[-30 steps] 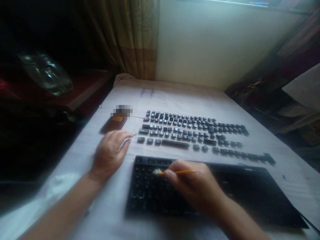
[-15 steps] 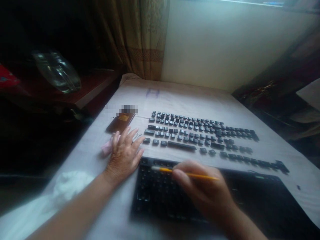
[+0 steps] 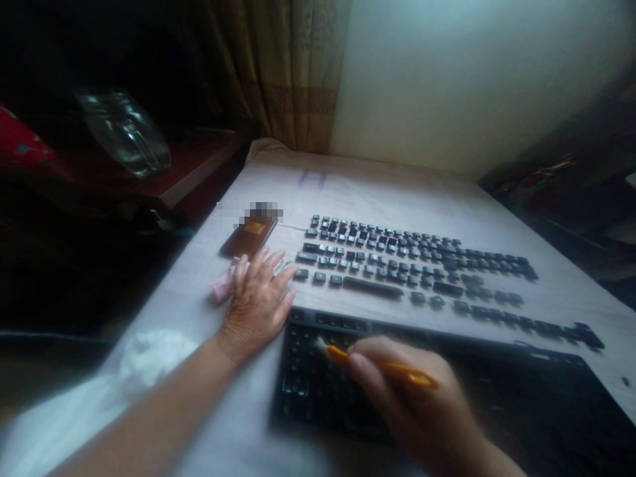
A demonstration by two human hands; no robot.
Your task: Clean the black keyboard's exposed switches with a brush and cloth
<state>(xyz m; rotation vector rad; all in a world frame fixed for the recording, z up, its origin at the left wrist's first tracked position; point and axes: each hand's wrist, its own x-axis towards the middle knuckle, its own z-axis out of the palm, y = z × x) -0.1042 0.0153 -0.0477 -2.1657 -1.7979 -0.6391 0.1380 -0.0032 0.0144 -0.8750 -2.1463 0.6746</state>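
Observation:
A small brush point(image 3: 338, 356) with an orange handle and pale bristles is gripped in my right hand point(image 3: 415, 384), my fingers wrapped round it. Its bristle end is over the upper left part of a black keyboard point(image 3: 501, 377), whose keycaps are off there. My left hand point(image 3: 261, 301) lies flat with its fingers spread, its thumb beside the keyboard's top left corner. A crumpled pink thing point(image 3: 223, 286) is partly under its outer fingers. Beyond the keyboard, loose black keycaps point(image 3: 372, 286) lie in rows, including a long space bar. My right hand hides part of the keyboard.
A brown phone-like slab point(image 3: 248, 235) lies past my left fingertips. White cloth point(image 3: 154, 354) is bunched near my left forearm. Off to the left, a glass vessel point(image 3: 129, 136) stands on a dark red wooden table point(image 3: 199, 159). A curtain point(image 3: 308, 86) hangs behind.
My view has shifted slightly, so the scene sits further right. The brush is tilted differently in my right hand, its bristles slightly lower. My left hand stays flat on the cloth-covered surface.

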